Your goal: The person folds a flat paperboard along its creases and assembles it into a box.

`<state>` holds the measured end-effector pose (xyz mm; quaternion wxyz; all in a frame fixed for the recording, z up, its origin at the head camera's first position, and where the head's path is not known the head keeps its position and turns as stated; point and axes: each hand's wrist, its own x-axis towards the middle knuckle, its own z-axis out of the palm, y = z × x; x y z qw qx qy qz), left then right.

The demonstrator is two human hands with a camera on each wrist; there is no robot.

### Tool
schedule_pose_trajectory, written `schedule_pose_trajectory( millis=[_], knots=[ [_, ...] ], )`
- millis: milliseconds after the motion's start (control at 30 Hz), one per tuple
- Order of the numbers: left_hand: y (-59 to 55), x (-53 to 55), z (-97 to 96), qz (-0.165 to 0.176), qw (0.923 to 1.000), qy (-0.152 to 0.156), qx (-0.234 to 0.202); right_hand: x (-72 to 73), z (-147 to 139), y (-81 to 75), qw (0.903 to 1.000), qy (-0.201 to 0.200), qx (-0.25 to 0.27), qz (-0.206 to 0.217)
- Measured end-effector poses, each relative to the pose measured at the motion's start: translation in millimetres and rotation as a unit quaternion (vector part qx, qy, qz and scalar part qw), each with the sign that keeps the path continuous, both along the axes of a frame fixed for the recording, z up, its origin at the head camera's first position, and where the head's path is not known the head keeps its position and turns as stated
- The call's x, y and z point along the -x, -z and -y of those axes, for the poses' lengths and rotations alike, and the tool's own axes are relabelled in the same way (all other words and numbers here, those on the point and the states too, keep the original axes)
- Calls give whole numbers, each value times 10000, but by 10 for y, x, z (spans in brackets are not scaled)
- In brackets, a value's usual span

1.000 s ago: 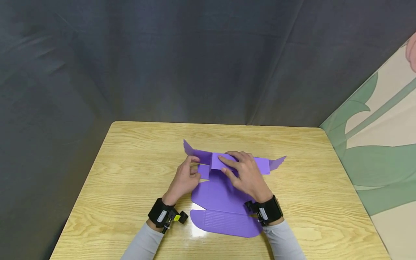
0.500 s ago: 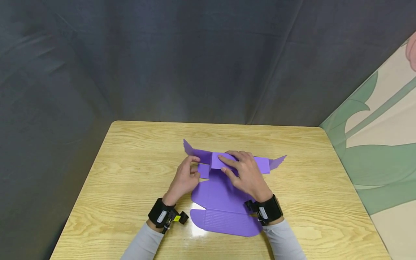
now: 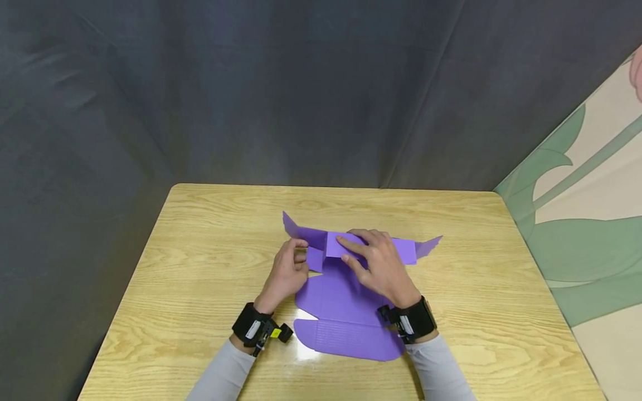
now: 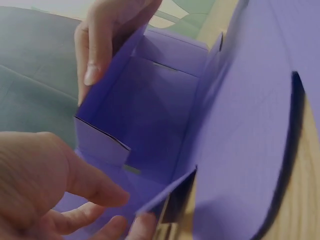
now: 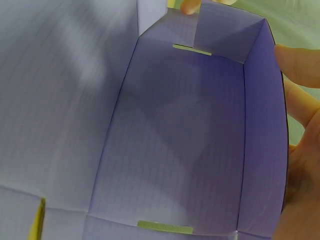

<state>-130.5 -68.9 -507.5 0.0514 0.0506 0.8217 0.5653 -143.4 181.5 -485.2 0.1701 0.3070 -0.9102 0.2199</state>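
A purple cardboard box point(image 3: 341, 295), partly folded, lies on the table. Its far wall point(image 3: 403, 250) stands up, and the right hand point(image 3: 383, 264) rests on the outside of it with fingers spread. In the right wrist view the inner floor point(image 5: 165, 140) shows, with a slot near each end. At the left end a small side flap point(image 3: 314, 260) tilts slightly up. The left hand point(image 3: 284, 273) has its bent fingertips at that flap's outer edge, thumb apart from the fingers. The left wrist view shows a corner tab point(image 4: 102, 142) folded inward close to the left fingers.
Wing-shaped tabs stick out at both far ends, one at left point(image 3: 289, 223) and one at right point(image 3: 428, 246). The ribbed lid flap point(image 3: 351, 338) lies toward the person. Wooden table point(image 3: 200, 234), dark curtain point(image 3: 301, 100) behind, and patterned cloth point(image 3: 592, 250) at right surround the work.
The small left side flap has tilted up a little at its outer edge under the left fingertips. The right hand stays in place on the wall. The whole view has shifted slightly.
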Motion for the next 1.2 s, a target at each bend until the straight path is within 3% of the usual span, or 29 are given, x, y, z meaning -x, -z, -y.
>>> schedule_pose_trajectory(
  millis=[200,333,500,833,1200],
  knots=[
    [103,49,34,264,9995,-134,53,3,11,0,10000,24,0,32],
    [113,66,59,466,9986,-152,179,-5,14,-1,10000,38,11,24],
    [88,59,50,433,9989,-33,201,-10,11,0,10000,47,40,55],
    [48,45,-36,397,9978,312,-425,16,0,-12,10000,33,1,38],
    [90,6,-88,457,9968,519,-395,7,-13,-1,10000,-7,8,37]
  ],
)
